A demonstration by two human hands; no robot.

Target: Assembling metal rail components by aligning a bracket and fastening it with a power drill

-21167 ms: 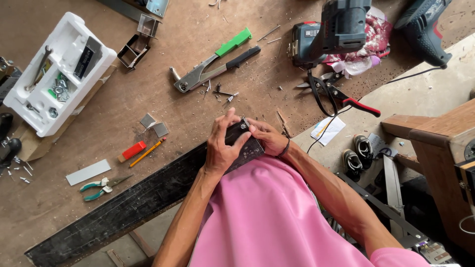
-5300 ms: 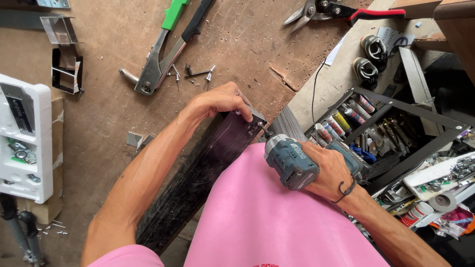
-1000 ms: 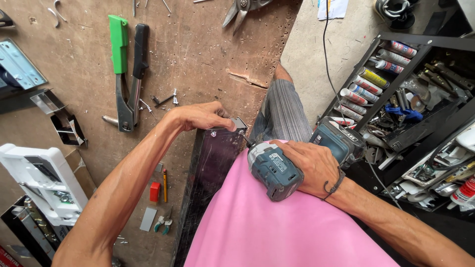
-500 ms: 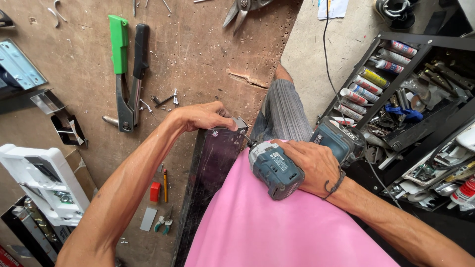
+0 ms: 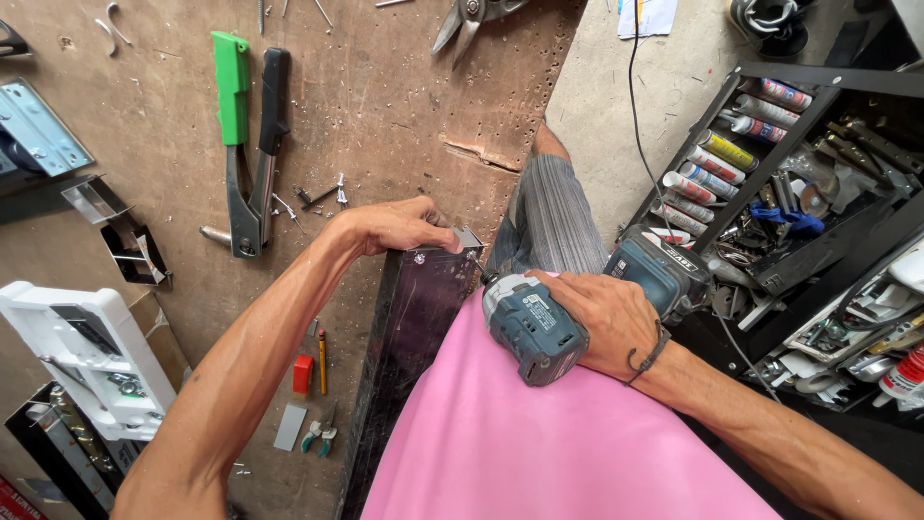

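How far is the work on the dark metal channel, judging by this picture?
Done: one fastener head already sits in the top face of the dark channel, near its end. In hand: the left hand steadies that end while the right hand presses the cordless driver against its side. Left: whether more fasteners are needed cannot be told. The rivet tool lies unused on the board.

Just up and left of the left hand we've got a hand riveter point(image 5: 248, 144) with a green and a black handle, loose rivets point(image 5: 322, 194) beside it. Tin snips point(image 5: 472, 17) sit further up. Below that forearm: red block point(image 5: 303, 374), pencil point(image 5: 322, 361), small pliers point(image 5: 320, 438). Right of the right hand, a rack of sealant tubes point(image 5: 717, 154).
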